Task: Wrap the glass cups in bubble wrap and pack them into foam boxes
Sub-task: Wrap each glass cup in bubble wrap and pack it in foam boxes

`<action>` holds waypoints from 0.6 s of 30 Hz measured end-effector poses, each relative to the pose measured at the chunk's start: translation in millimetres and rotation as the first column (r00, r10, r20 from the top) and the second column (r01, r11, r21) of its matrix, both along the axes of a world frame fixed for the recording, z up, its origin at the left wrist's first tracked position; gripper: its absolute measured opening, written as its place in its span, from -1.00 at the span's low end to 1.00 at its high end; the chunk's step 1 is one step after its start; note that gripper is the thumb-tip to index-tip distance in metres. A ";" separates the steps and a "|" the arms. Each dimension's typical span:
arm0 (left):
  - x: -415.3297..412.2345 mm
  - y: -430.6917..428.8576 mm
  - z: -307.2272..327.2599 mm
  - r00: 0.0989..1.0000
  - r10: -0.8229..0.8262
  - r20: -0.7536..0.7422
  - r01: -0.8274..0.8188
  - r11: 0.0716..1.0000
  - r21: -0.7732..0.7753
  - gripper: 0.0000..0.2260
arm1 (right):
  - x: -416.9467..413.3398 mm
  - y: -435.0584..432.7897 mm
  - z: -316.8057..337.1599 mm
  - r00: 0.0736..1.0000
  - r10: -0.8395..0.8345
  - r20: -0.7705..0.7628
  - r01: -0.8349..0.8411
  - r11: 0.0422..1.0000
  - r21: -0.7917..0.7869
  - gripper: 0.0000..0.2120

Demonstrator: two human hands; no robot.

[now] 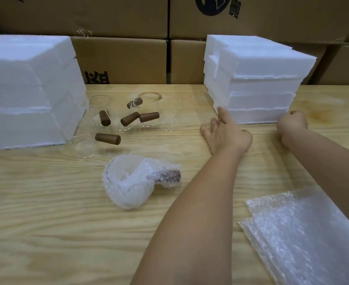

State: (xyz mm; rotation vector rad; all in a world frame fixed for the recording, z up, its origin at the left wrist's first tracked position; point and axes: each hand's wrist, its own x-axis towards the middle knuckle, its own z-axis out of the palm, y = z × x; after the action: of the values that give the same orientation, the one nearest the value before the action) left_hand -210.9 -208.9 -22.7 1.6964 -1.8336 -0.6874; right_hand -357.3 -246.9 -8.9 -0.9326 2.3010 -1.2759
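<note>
A pale, wood-grained counter (46,223) is seen, marked by a dark ring (150,96) near its far edge and a yellowish stain (318,116) at the right. Brown cardboard cartons (120,58) are stacked as a wall behind it. A tall stack of white foam boxes (25,89) is set at the left, and a second foam stack (251,79) stands at the right. Between the two, clear glass cups (128,119) with brown handles are clustered, some lying on their sides. One wrapped cup (136,182), bundled in bubble wrap, is laid on the counter nearer the viewer, apart from any box. Flat bubble wrap sheets (305,233) are piled at the near right. The left grip (225,134) is spread open, its fingers laid against the lower left corner of the second foam stack, nothing being held. The right grip (292,122) is placed at the lower right corner of that stack; its fingers are hidden, so its hold cannot be told
</note>
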 end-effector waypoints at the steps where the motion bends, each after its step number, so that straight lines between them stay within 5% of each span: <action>1: -0.2 -1.2 -0.5 1.000 -0.002 0.016 0.002 1.000 0.003 -0.27 | 0.9 0.3 -0.9 1.000 -0.006 0.017 0.007 1.000 -0.013 -0.61; 18: 39.8 74.5 5.9 0.996 -0.006 -0.093 0.001 0.998 -0.058 -0.35 | 1.9 68.3 4.7 0.984 -0.027 -0.175 0.047 0.993 0.112 -0.58</action>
State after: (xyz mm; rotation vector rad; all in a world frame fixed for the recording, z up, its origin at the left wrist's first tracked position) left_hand -171.1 -134.5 -16.8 1.5979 -1.7757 -0.6961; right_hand -355.4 -178.6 -4.2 -1.0003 2.5064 -1.1002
